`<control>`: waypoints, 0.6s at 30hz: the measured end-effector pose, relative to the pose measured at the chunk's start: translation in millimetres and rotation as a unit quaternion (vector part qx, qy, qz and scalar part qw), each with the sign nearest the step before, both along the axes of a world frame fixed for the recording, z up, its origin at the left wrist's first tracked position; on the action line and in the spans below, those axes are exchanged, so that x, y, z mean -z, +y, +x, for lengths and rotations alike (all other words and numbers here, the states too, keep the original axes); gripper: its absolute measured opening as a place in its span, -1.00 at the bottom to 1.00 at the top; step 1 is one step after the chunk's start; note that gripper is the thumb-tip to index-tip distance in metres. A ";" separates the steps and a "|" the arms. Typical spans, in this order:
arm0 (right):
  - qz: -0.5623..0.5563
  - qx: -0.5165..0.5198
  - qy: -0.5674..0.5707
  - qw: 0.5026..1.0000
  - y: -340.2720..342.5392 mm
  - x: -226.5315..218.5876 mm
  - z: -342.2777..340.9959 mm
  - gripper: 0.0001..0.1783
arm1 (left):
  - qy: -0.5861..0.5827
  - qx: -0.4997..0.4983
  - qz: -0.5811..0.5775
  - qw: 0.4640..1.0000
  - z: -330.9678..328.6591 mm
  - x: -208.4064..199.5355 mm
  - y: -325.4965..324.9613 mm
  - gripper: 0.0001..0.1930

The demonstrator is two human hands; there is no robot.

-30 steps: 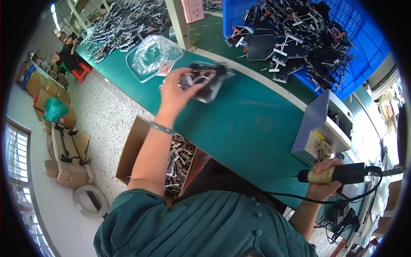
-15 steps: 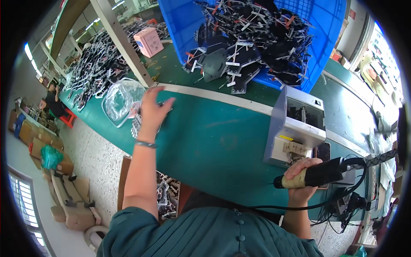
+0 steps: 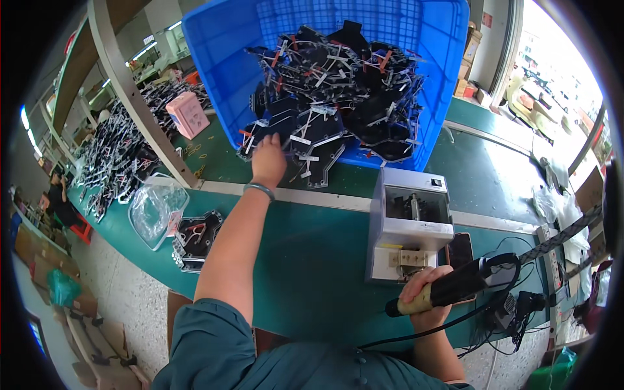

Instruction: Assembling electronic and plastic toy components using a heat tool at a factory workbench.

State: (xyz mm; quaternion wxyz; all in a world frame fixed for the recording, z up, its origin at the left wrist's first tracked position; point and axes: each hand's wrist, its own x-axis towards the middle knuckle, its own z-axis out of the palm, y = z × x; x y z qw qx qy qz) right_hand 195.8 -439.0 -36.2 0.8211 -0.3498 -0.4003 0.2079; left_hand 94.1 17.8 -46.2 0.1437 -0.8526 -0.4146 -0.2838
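Currently, right grip (image 3: 431, 316) clamped on cylindrical driver (image 3: 460, 286); left grip (image 3: 268, 164) at angular black plates (image 3: 283, 118), closure unclear.

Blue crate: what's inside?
Heaped black plates with silvery and reddish strips, some spilling out near the left hand. The top ones hide whatever lies deeper in the crate.

glossy blue plastic crate (image 3: 224, 84), matt black plates (image 3: 317, 127) with a shiny metallic edging, faintly shiny smooth green worktop (image 3: 305, 260), crinkled clear plastic film (image 3: 155, 208), matt black plastic power tool (image 3: 458, 286), soft cloth shirt (image 3: 214, 338)
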 end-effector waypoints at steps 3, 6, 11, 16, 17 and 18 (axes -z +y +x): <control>0.008 0.002 -0.019 1.000 3.7 1.5 0.0 -0.37 | -0.022 0.028 0.068 0.997 -19.0 -27.1 11.8 -0.58; 0.018 0.005 -0.031 0.999 6.5 2.5 2.5 -0.28 | -0.037 0.078 0.121 0.989 -39.4 -50.9 5.3 -0.61; 0.020 0.010 -0.052 0.998 6.2 5.9 -2.7 -0.28 | -0.032 0.125 0.150 0.980 -89.6 -82.5 -30.3 -0.61; 0.013 0.032 -0.071 0.997 7.9 16.7 3.3 -0.30 | -0.427 0.147 -0.250 0.857 -142.0 -83.0 -90.4 -0.69; 0.017 0.042 -0.093 0.995 6.9 16.7 2.4 -0.29 | -0.424 0.143 -0.254 0.857 -151.7 -73.0 -104.9 -0.69; 0.001 0.046 -0.080 0.996 3.6 15.5 0.7 -0.30 | -0.544 0.199 -0.377 0.723 -151.3 -67.0 -134.3 -0.65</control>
